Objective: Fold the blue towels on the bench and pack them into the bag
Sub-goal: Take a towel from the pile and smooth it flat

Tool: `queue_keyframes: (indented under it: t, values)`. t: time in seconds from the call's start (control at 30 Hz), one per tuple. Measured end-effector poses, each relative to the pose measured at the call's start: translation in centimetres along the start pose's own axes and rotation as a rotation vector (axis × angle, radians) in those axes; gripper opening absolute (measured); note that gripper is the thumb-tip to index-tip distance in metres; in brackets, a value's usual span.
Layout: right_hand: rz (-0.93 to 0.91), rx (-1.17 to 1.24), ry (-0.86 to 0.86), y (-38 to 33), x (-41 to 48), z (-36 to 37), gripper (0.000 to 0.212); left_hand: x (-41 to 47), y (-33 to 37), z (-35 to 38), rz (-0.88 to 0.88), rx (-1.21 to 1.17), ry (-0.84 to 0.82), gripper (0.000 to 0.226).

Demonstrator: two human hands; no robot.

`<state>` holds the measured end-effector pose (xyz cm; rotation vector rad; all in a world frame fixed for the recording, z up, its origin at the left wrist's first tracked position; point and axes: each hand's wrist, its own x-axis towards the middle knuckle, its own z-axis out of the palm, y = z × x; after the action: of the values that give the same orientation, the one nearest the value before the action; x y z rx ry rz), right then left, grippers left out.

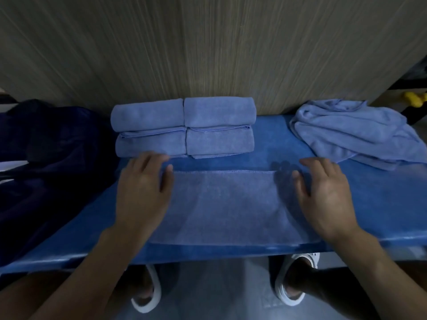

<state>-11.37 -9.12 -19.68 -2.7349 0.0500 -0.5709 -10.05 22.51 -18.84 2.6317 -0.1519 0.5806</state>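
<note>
A blue towel (221, 204) lies flat as a folded rectangle on the blue bench (381, 204), right in front of me. My left hand (143, 192) rests flat on its left end with fingers straight. My right hand (323, 195) lies open at its right end, fingers spread. Behind the flat towel, several folded blue towels (184, 128) sit in two stacks against the wall. A crumpled pile of unfolded blue towels (353, 132) lies at the bench's back right. A dark navy bag (46, 162) sits at the left end of the bench.
A wood-grain wall (208, 47) rises directly behind the bench. My feet in white slippers (293, 280) stand on the grey floor below the bench's front edge. A yellow object (413, 98) shows at the far right.
</note>
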Motion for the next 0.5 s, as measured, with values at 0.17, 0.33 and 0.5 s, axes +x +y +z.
queue_keyframes:
  t: [0.17,0.33,0.5]
  values:
    - [-0.345,-0.147,-0.235,-2.4,-3.3,1.0,0.056,-2.6,2.9,1.6,0.277,0.01,-0.382,0.047]
    - [-0.335,-0.288,-0.39,-1.7,-4.0,2.1,0.066,-3.5,1.5,2.5,0.266,0.202,-0.552,0.066]
    - [-0.329,-0.314,-0.424,-1.0,-3.7,1.8,0.067,-3.6,0.1,2.1,0.253,0.24,-0.579,0.071]
